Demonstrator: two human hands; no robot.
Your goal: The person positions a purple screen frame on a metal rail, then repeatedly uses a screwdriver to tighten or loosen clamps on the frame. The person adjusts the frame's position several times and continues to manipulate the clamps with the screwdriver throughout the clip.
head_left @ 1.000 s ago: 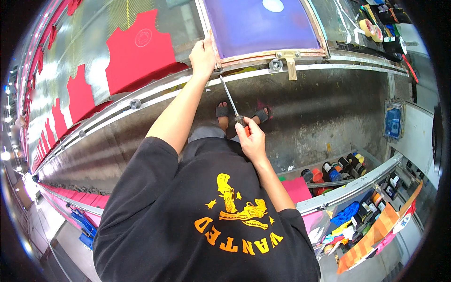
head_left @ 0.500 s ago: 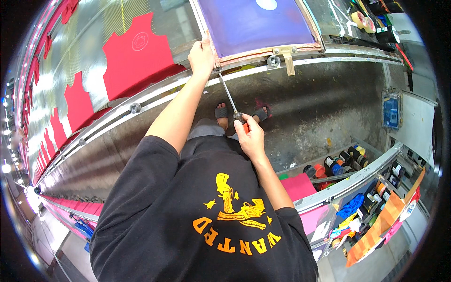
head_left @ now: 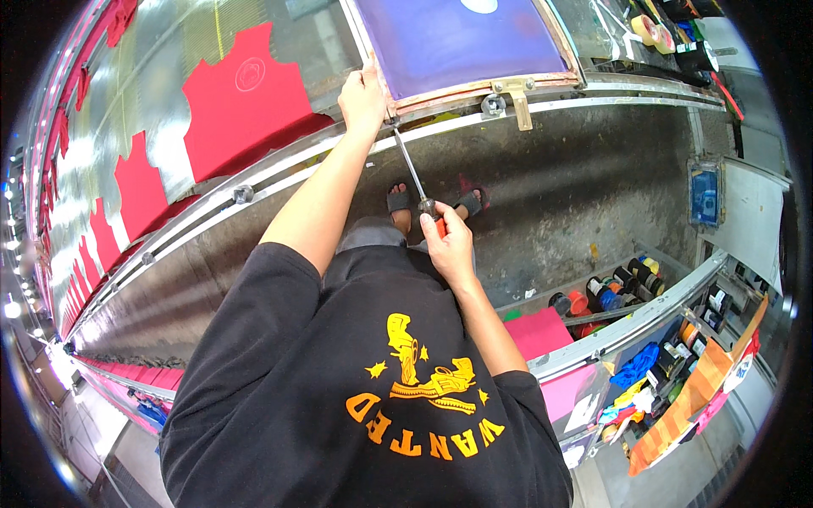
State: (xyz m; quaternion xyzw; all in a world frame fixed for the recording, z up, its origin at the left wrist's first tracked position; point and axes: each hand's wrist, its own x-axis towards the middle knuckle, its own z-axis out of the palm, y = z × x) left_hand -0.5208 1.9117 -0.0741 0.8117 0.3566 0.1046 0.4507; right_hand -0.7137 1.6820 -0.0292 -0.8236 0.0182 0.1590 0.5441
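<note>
A framed printing screen [head_left: 461,51] with purple mesh lies on the long table at the top of the view. My left hand [head_left: 362,97] grips the near left corner of its frame. Below that corner, my right hand [head_left: 447,240] is closed round the dark and orange handle of a screwdriver [head_left: 409,166]. The steel shaft slants up to the left, and its tip meets the frame's edge or a screw there; which one I cannot tell. A metal bracket [head_left: 518,102] juts from the frame's near side, beside a round clamp knob on the rail [head_left: 593,106].
Red shirt pieces [head_left: 246,102] lie in a row along the table to the left, the nearest with a faint round print. Behind me on the right, a shelf holds several ink jars [head_left: 605,292], cloths and an orange board [head_left: 677,415]. Tape rolls [head_left: 645,30] sit at the upper right.
Almost nothing differs. My view has shifted very slightly; both hands keep their places, the left on the frame and the right on the screwdriver.
</note>
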